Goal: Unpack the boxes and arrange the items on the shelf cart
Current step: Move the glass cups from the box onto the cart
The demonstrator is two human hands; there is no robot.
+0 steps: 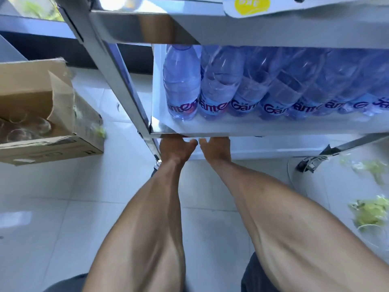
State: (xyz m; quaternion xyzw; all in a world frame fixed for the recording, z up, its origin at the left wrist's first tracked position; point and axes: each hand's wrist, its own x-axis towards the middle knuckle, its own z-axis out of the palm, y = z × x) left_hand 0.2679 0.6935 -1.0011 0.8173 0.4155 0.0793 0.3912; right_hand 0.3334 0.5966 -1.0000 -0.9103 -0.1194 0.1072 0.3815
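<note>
A steel shelf cart [130, 85] fills the upper half of the view. Its middle shelf [252, 127] carries a row of several blue-tinted water bottles [182, 85] with purple labels, standing upright side by side. My left hand [175, 147] and my right hand [216, 147] reach side by side under the front edge of that shelf. Only the backs of the hands and the thumbs show; the fingers are hidden beneath the shelf, so what they touch or hold cannot be seen.
An open cardboard box [42, 123] with round items inside lies on the white tiled floor at left. A caster wheel [311, 163] of the cart stands at right, with yellow-green bagged items [370, 213] on the floor beyond. A white package [252, 5] sits on the top shelf.
</note>
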